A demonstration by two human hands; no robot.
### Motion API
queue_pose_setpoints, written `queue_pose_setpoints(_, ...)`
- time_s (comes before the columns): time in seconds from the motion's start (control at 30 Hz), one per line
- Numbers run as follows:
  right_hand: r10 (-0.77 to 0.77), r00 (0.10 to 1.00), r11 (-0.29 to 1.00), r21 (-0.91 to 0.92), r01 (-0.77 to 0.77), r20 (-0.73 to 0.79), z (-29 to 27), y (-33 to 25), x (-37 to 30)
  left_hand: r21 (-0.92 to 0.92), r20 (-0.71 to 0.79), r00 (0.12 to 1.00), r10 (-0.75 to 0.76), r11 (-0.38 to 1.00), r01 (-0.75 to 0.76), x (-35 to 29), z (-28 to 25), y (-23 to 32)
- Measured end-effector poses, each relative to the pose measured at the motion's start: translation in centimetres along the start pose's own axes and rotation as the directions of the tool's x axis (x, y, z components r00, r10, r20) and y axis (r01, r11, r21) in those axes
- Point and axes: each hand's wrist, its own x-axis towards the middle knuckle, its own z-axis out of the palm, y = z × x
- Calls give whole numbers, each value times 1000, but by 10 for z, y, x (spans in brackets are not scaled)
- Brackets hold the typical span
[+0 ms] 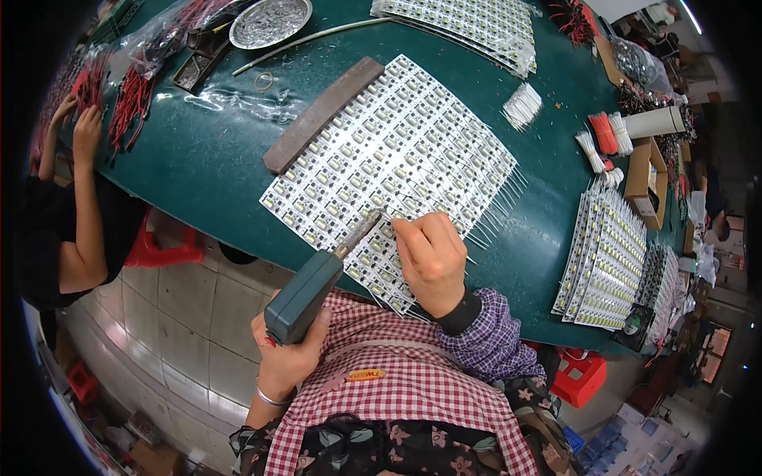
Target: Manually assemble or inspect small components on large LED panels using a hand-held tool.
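A white panel of small circuit boards with yellowish LEDs (373, 151) lies on the green table in front of me. My left hand (290, 361) is closed round the dark green body of a soldering gun (305, 295), its metal tip reaching over the panel's near part. Close to that tip, my right hand (432, 258) rests over the panel, thumb and fingers pinched on what looks like a thin white wire, mostly hidden. Several thin wires stick out from the panel's right edge. A brown bar (321, 115) lies along its far left edge.
At the back stand a metal dish (270, 22) and more panels (476, 32). White wire pieces (522, 106) lie to the right. Stacked panels (603, 258) and a cardboard box (647, 182) sit at the far right. A co-worker's hands (86, 131) handle red wires at the left.
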Motion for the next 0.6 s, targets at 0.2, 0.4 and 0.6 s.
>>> queue_pose_setpoints(0.2,-9,1000,1000,-18,9,-4,0,-1,0,-14,-4,1000,-29,999,29,1,0,2)
queue_pose_setpoints(0.4,-12,1000,1000,-19,12,-7,1,0,0,-15,-44,991,-129,992,128,-10,-4,-2)
queue_pose_setpoints(0.6,-10,1000,1000,-17,10,-8,1,0,-1,31,-28,999,-31,999,32,-14,-7,-13)
